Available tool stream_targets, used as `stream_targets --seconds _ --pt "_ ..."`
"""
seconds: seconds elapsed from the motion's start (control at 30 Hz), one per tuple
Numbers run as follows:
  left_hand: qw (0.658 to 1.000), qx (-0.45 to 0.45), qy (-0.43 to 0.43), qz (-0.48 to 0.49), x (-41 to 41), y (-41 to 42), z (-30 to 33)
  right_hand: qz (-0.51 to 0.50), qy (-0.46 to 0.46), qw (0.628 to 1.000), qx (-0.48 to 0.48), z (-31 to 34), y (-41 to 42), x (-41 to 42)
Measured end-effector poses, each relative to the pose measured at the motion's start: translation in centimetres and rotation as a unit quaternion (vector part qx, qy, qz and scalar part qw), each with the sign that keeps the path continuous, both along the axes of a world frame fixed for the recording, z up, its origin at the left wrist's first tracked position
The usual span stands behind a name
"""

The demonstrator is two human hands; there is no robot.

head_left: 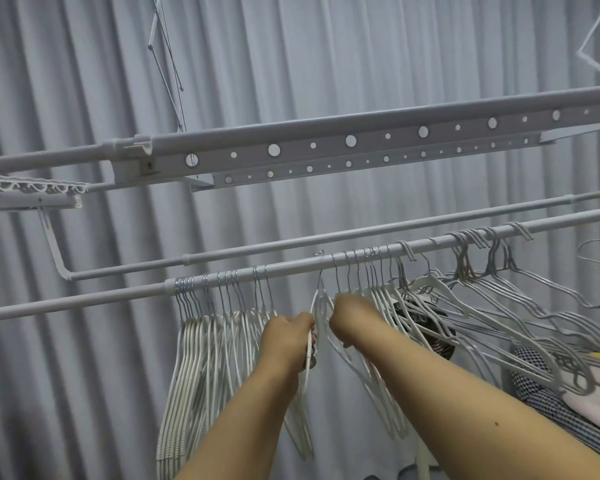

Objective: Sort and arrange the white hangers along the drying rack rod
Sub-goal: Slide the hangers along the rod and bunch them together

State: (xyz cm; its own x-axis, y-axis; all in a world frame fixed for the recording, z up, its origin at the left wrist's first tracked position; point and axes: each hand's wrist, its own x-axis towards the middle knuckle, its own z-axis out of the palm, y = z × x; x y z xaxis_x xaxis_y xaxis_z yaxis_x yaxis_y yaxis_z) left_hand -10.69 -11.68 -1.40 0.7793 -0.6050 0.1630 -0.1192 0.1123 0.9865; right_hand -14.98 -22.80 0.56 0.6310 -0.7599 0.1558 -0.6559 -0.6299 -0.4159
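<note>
gripping white hanger (321, 308) below rod (291, 263): left hand (288, 336) curling round its arm, right hand (349, 315) closing on hanger at neck; sorted bunch (205, 358) hanging left, more hangers (378, 289) right; no writing readable.

No legible text, label, brand, number or sign appears on any surface. The dark patterned item (421, 322) hanging behind the white plastic hangers (381, 299) carries markings too blurred to read.
</note>
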Motion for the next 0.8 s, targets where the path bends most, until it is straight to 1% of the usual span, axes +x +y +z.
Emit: stream_targets --seconds 0.07,0.2,0.4,0.6,0.67,0.8 --pt "1.0 -0.009 0.007 -0.004 -0.2 0.5 -0.1 -0.008 -0.009 1.0 0.013 -0.3 0.0 -0.1" --pt "1.0 -0.012 0.02 0.003 0.1 0.8 -0.3 -0.013 -0.016 1.0 0.007 -1.2 0.4 -0.2" --pt "0.999 -0.009 0.018 0.028 1.1 -0.3 1.1 -0.011 -0.016 1.0 0.01 -1.0 0.8 0.1" --pt "0.998 0.009 0.026 0.059 1.7 -0.6 -0.2 0.007 0.008 1.0 -0.007 -0.5 1.3 0.0" --pt "0.998 0.003 0.026 0.056 1.7 -0.6 0.0 0.008 0.016 1.0 0.003 -0.2 1.3 0.3" --pt "0.999 -0.007 0.027 0.033 1.3 -0.1 0.7 0.005 0.003 0.999 0.038 0.8 1.2 0.4"
